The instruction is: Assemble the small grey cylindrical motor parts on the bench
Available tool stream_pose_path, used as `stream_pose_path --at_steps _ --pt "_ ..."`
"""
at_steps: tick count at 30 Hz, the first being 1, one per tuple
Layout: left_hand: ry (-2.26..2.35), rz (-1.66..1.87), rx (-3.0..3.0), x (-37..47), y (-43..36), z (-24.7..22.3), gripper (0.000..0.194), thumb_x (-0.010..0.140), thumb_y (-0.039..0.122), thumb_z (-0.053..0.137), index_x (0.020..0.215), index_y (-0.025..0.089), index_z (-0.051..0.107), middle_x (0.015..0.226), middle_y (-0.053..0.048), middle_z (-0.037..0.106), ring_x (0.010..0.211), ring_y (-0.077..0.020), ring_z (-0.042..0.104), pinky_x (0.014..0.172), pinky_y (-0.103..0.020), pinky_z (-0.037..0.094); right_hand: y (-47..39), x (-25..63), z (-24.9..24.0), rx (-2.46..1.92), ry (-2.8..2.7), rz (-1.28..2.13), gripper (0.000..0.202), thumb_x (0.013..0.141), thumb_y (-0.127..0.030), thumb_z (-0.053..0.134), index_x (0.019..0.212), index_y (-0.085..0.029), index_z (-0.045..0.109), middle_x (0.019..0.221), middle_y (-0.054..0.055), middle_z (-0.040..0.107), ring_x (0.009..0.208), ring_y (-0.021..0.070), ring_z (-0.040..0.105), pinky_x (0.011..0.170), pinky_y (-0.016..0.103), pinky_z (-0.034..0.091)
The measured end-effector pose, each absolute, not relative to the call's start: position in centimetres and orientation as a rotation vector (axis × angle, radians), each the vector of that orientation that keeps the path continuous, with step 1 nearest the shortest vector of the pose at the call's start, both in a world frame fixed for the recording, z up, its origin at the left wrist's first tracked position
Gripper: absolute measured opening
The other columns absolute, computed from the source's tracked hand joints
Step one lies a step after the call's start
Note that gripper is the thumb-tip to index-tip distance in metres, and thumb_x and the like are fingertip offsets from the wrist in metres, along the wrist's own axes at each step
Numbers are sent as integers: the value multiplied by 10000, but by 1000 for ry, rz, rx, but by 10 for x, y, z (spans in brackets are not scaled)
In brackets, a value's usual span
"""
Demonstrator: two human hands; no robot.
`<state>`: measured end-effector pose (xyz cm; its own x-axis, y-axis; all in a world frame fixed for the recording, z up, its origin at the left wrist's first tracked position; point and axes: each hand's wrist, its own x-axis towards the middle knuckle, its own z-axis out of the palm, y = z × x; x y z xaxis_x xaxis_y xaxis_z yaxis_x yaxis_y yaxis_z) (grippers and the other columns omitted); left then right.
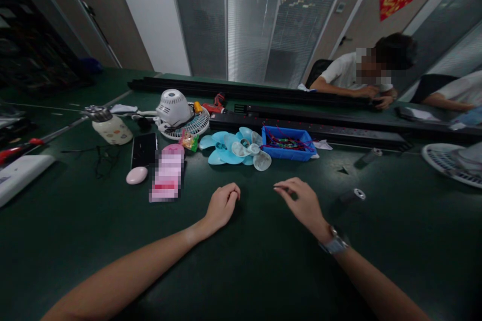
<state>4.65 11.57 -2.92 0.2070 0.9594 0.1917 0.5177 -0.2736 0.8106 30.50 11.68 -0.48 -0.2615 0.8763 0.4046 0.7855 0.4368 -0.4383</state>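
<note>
My left hand [222, 205] is closed in a loose fist just above or on the green table [241, 271]. Its palm is turned away, so whatever it may hold is hidden. My right hand [303, 205], with a watch [336, 241] on the wrist, has thumb and finger brought together in a pinch. Anything at those fingertips is too small to make out. Beyond both hands lie blue fan blades [222, 148] and a clear fan blade [262, 161]. Beside them a blue bin [289, 153] holds wires and small circuit boards.
Metal cylinders [359, 194] stand to the right, near a fan part [444, 160]. Leftward are a pink pouch-like item [167, 173], a phone [144, 149], a white fan base [173, 108] and a red drill [214, 108]. Black rails [233, 90] cross the back; a person sits behind them.
</note>
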Motion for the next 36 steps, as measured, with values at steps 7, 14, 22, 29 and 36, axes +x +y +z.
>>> stream_pose_path --at_steps 7,14,22,29,36 --pt "1383 928 1917 47 117 -30 229 848 192 359 699 201 532 703 5 583 698 -166 557 675 -275 388 99 438 -9 -1727 -1692 -462 332 929 -452 489 981 -189 685 1016 101 708 977 270 640 906 432 461" --pt "1381 941 1903 48 116 -28 227 845 186 358 690 194 523 690 5 567 691 -160 548 666 -268 383 89 456 -24 -1791 -1571 -443 389 932 -474 449 1043 -178 675 1076 111 709 975 278 658 845 409 503" --pt "1377 932 1898 47 116 -30 229 849 187 354 701 197 529 711 3 576 706 -162 547 668 -263 383 86 461 -27 -1884 -1427 -382 394 942 -481 432 1082 -187 655 1018 147 708 888 299 666 767 402 480" --pt "1385 913 1906 47 117 -30 232 859 203 357 703 202 530 713 4 584 706 -165 555 667 -265 386 85 462 -30 -1947 -1371 -279 482 921 -573 409 1094 -176 621 970 149 704 783 279 667 670 380 467" --pt "1378 908 1933 47 117 -31 235 864 197 362 707 200 537 719 5 595 710 -164 564 670 -263 394 88 466 -34 -1968 -1385 -315 504 927 -595 378 1046 -180 638 938 116 719 758 256 672 648 352 471"
